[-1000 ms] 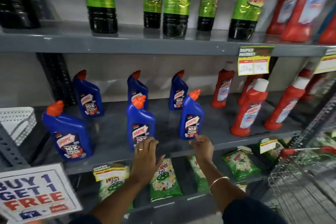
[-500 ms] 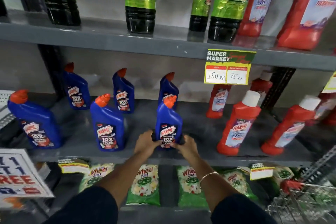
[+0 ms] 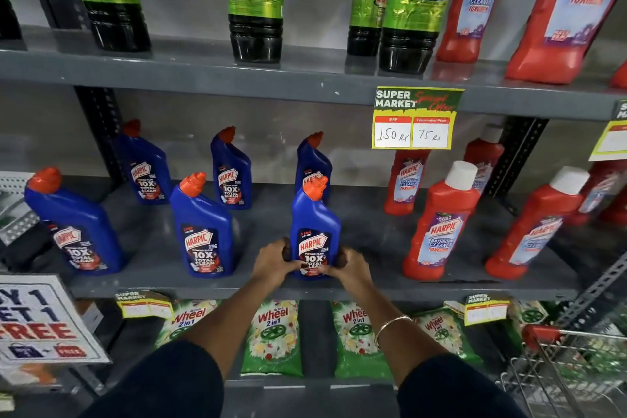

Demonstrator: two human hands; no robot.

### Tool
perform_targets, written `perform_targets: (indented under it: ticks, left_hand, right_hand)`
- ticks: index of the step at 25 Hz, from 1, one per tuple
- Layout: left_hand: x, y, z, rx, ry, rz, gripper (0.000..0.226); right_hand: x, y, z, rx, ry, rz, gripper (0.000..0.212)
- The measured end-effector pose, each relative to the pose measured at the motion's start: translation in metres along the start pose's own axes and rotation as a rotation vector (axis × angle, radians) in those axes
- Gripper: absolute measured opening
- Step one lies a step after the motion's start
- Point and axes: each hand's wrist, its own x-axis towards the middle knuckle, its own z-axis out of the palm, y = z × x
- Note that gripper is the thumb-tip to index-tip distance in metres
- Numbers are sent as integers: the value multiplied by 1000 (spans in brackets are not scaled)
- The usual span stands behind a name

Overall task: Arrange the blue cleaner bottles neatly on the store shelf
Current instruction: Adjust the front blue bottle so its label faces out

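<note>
Several blue cleaner bottles with orange caps stand on the grey middle shelf (image 3: 366,224). Both hands clasp the base of the front right blue bottle (image 3: 314,217), which stands upright near the shelf's front edge: my left hand (image 3: 273,263) on its left side, my right hand (image 3: 349,265) on its right side. Another front bottle (image 3: 203,231) stands to its left, and a third (image 3: 73,227) leans at the far left. Behind them is a back row of three: one bottle (image 3: 146,168) on the left, one (image 3: 232,173) in the middle, and one (image 3: 314,163) partly hidden behind the held bottle.
Red cleaner bottles (image 3: 441,224) stand right of the blue ones on the same shelf. Dark bottles with green labels (image 3: 254,0) fill the shelf above. A yellow price tag (image 3: 415,119) hangs from that shelf. Green detergent packets (image 3: 273,336) lie below. A wire cart (image 3: 570,370) is at lower right.
My hands moved from the shelf's front edge onto the front right blue bottle and closed on its base. The view shifted right and closer.
</note>
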Motion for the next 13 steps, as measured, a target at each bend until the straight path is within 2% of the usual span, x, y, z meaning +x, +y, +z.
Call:
perform_targets:
  ticks: [13]
  left_hand:
    - [6,-1,-1,9,-8,42,43]
  right_hand:
    - [6,1,5,21,18,7,47]
